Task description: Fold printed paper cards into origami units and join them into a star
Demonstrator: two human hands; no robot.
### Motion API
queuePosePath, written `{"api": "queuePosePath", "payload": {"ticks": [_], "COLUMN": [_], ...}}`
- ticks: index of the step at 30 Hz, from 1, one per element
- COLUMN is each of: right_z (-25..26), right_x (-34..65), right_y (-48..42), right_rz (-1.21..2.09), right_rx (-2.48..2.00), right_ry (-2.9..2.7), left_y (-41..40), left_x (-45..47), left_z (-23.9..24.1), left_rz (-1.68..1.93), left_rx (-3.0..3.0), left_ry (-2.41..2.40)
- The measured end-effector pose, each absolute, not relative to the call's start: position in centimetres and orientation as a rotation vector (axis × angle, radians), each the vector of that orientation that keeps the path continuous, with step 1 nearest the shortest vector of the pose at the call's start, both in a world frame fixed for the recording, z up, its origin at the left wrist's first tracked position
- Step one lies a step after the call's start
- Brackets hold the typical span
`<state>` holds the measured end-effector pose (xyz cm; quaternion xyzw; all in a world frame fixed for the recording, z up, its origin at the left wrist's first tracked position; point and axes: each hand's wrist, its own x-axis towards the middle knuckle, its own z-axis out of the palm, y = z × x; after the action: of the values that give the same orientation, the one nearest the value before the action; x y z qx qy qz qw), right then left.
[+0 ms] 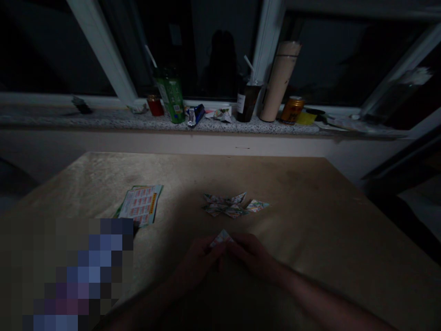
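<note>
Both hands meet at the near middle of a tan table (310,207). My left hand (198,264) and my right hand (251,255) pinch a small folded paper piece (221,237) between their fingertips, low over the tabletop. Just beyond it lie several folded printed paper pieces (230,206) in a loose cluster. To the left sits a stack of printed paper sheets (141,204), flat on the table. The light is dim and the fingers are partly in shadow.
A stone window sill (103,118) runs along the back with a green cup (171,96), a red can (155,105), a dark drink cup (246,101), a tall beige bottle (280,82) and an orange can (292,109). A blurred patch covers the lower left.
</note>
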<state>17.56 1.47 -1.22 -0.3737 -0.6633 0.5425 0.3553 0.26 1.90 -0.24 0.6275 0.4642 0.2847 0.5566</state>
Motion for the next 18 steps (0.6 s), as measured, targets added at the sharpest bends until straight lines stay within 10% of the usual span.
{"api": "queuePosePath", "payload": {"ticks": [18], "right_z": [-1.6], "right_x": [17.3], "right_y": [1.6], "right_rz": [1.551], "right_rx": [-1.044], "right_ry": [-1.530], "left_y": [1.7], "left_x": [0.1], "left_z": [-1.3], "left_rz": [0.623], "left_rx": [1.511], "left_ry": [1.156]}}
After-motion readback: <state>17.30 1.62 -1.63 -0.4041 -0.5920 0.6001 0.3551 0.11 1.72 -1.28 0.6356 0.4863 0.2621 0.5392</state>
